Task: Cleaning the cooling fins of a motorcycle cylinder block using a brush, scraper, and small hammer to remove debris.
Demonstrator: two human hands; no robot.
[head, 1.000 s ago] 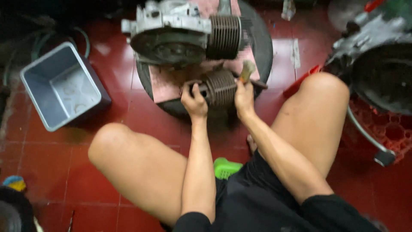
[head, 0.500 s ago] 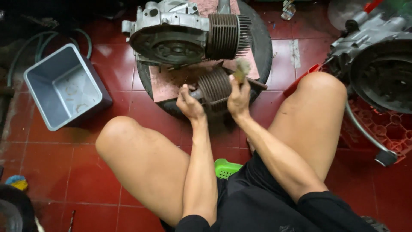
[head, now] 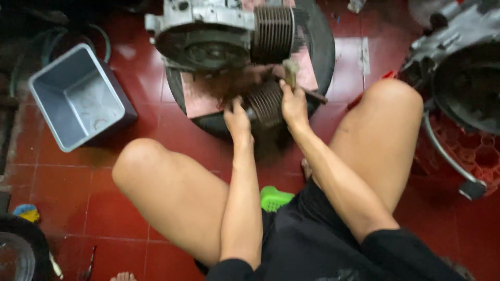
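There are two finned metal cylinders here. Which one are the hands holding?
The loose finned cylinder, gripped by the left hand, with the right hand beside it. The other finned cylinder sits farther away, attached to the engine case.

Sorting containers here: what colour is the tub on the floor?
Grey, the tub, seen clearest in the head view.

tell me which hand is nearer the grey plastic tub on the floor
Left. The left hand grips the finned cylinder on its tub-facing side, though well apart from the grey tub. The right hand, holding a brush, is beyond the cylinder, farther away.
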